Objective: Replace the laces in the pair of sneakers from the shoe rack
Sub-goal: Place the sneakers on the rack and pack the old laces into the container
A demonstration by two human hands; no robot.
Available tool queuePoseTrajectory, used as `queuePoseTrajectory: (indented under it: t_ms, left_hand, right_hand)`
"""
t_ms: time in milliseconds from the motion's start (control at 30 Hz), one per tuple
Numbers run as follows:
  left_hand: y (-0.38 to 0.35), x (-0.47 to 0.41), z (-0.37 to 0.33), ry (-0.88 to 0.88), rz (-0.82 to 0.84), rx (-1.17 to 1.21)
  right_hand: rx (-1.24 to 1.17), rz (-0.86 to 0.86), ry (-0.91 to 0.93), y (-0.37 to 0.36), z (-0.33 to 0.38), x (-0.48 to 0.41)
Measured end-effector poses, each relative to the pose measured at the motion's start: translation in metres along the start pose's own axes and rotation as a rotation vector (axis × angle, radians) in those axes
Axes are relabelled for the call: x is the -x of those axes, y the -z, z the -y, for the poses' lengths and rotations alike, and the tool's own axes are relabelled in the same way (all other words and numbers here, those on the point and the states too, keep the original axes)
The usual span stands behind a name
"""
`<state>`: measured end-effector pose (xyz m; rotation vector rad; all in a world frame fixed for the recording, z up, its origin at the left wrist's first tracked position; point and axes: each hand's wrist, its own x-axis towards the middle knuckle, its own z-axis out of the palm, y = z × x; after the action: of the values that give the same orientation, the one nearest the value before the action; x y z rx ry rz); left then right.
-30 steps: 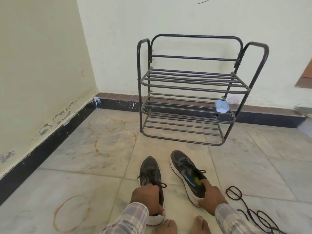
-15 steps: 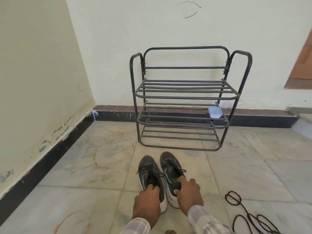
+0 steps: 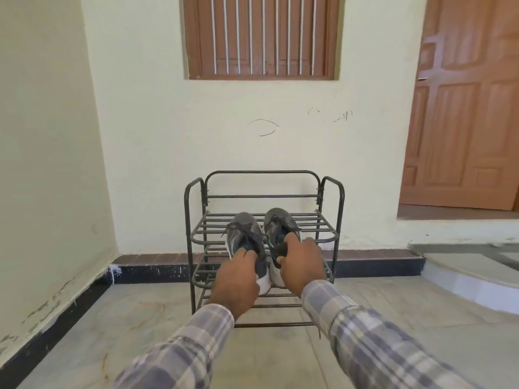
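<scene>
Now both sneakers are off the floor. A second ago they sat on the tiles just in front of the person. They have since been lifted and carried forward to the shoe rack [image 3: 261, 172], which stands against the wall at the middle of the view. The head has also come up, so a barred window [image 3: 261, 35] at 12 o'clock and a wooden door [image 3: 463, 108] at 2 o'clock have come into sight. The loose black lace that lay on the floor at 4 o'clock has dropped out of view.

The left hand [image 3: 238, 272] has its fingers curled over the heel of the left sneaker [image 3: 243, 230]. The right hand [image 3: 302, 262] pinches the heel collar of the right sneaker [image 3: 280, 223] between thumb and fingers. The toes point to 12 o'clock over the top shelf and the shoes lie side by side. Whether the soles already rest on the bars I cannot tell.

Both shoes show dark laces threaded and tied, so the relacing looks done, and I judge this to be the closing step of putting the pair back on the rack.

Counted:
- two sneakers
- two hands, each holding one sneaker
- one rack with three shelves
- one window
- one door

The small blue box seen earlier on the middle shelf is not visible now, and the right hand may be hiding it.
</scene>
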<state>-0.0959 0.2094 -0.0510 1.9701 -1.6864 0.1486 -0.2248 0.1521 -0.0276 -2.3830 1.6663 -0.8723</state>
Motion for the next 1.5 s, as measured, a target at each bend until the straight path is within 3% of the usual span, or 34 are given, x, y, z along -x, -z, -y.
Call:
queuePoseTrajectory:
  t_ms: [300, 700, 900, 1500]
  left_hand:
    - [0.009, -0.129, 0.015, -0.034, -0.025, -0.024]
    - [-0.084, -0.281, 0.086, -0.035, -0.042, -0.066]
    - [-0.097, -0.288, 0.097, -0.077, -0.132, 0.018]
    - [-0.084, -0.268, 0.096, -0.034, -0.079, 0.073]
  right_hand:
    - [0.039, 0.059, -0.005, 0.01, -0.002, -0.121]
    - [0.07, 0.087, 0.071, -0.094, -0.025, -0.278]
    - [0.058, 0.004, 0.151, -0.112, -0.029, -0.29]
    - [-0.04, 0.063, 0.084, -0.094, -0.034, -0.263]
